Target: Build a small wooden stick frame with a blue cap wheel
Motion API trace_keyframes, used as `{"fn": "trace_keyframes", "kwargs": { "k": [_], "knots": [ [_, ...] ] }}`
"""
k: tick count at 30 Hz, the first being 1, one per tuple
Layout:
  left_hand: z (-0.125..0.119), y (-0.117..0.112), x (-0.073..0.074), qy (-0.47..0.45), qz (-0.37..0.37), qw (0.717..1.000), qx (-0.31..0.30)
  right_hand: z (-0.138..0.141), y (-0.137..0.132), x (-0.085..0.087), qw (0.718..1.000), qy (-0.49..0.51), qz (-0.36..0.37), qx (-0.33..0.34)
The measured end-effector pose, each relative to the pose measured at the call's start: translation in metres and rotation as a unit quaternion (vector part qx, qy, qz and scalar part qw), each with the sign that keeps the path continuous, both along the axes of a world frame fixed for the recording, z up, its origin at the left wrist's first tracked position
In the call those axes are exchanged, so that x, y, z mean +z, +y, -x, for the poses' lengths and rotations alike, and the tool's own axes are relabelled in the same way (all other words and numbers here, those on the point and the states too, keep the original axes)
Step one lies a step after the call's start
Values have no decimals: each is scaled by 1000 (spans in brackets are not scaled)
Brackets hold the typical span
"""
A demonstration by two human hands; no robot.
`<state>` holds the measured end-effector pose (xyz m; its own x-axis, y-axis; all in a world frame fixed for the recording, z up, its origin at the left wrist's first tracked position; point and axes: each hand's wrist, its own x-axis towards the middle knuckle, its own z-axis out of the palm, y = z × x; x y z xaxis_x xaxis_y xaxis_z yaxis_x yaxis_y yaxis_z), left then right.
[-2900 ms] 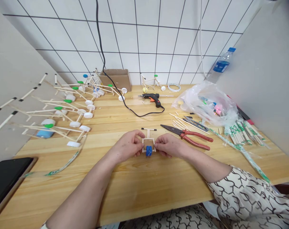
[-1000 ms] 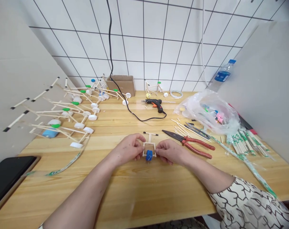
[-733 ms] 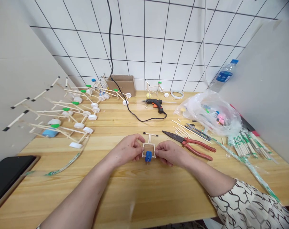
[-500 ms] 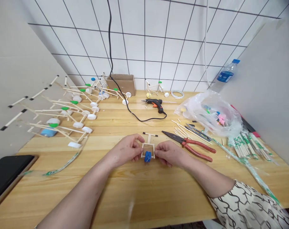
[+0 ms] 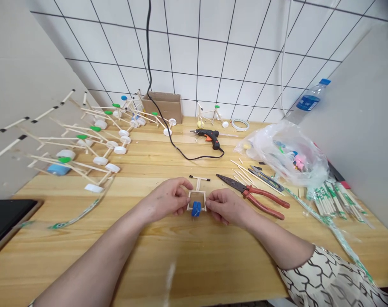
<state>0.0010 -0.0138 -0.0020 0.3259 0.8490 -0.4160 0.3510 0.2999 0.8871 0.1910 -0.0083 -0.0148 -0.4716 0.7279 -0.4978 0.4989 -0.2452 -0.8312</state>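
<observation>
A small frame of pale wooden sticks (image 5: 198, 193) stands on the table between my hands. A crossbar with black ends (image 5: 199, 178) tops its far side. Blue bottle caps (image 5: 196, 209), set together like a wheel, sit at its near end. My left hand (image 5: 168, 199) pinches the frame's left side with thumb and fingers. On the opposite side, my right hand (image 5: 226, 205) is closed on the right stick. Part of each hand's fingertips is hidden. Just beyond my right hand lie red-handled pliers (image 5: 254, 195).
Several stick models with white cap wheels (image 5: 99, 160) crowd the left side. Farther back are a cardboard box (image 5: 168, 108) and a corded glue gun (image 5: 208, 136). To the right are snips (image 5: 266, 178), a plastic bag (image 5: 258, 140) of caps, and wrapped chopsticks (image 5: 333, 200). A phone (image 5: 8, 221) lies at left.
The camera view has shifted slightly. Both hands keep their hold on the stick frame, with no clear movement over the table.
</observation>
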Motion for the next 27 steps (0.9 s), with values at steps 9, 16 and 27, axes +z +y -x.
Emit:
{"fn": "trace_keyframes", "kwargs": {
  "k": [9,16,27],
  "knots": [
    [-2,-2,8,21,-5,1000,10,2,-1,4,1000,-10,-5,-1],
    [-1,-1,4,26,-17,1000,-3,1,-1,-2,1000,-1,-28,3],
    [-1,-2,0,31,-39,999,-10,2,-3,0,998,-22,-52,5]
  ]
}}
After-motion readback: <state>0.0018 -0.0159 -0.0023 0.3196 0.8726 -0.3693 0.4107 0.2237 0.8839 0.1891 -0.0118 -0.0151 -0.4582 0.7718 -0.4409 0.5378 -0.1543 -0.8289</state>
